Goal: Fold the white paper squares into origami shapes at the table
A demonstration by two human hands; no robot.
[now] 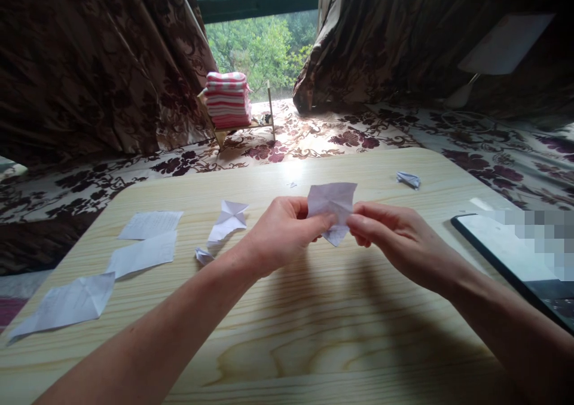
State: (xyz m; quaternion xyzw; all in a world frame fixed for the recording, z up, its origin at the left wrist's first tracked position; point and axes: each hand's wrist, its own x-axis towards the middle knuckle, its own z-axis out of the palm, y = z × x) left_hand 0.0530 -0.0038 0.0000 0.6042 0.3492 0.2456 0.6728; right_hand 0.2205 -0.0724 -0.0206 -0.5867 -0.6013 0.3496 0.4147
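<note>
A small creased piece of white paper [332, 197] is held up above the wooden table. My left hand [287, 231] pinches it from the left, the thumb lying across its front. On the other side, my right hand [385, 231] has its thumb and forefinger closed on the paper's right edge. The lower corner of the paper points down between the hands. Left of my left hand lies a folded paper with crossing creases [231, 215], and a small folded paper piece [204, 256] is close to my forearm.
Several paper sheets [143, 252] lie at the table's left. A folded paper [408, 180] is at the far right, near a dark-edged tablet-like device [506, 255]. Behind the table [278, 333], a small rack [244, 128] carries stacked pink-and-white cloths [228, 100]. A lamp [504, 43] stands at right.
</note>
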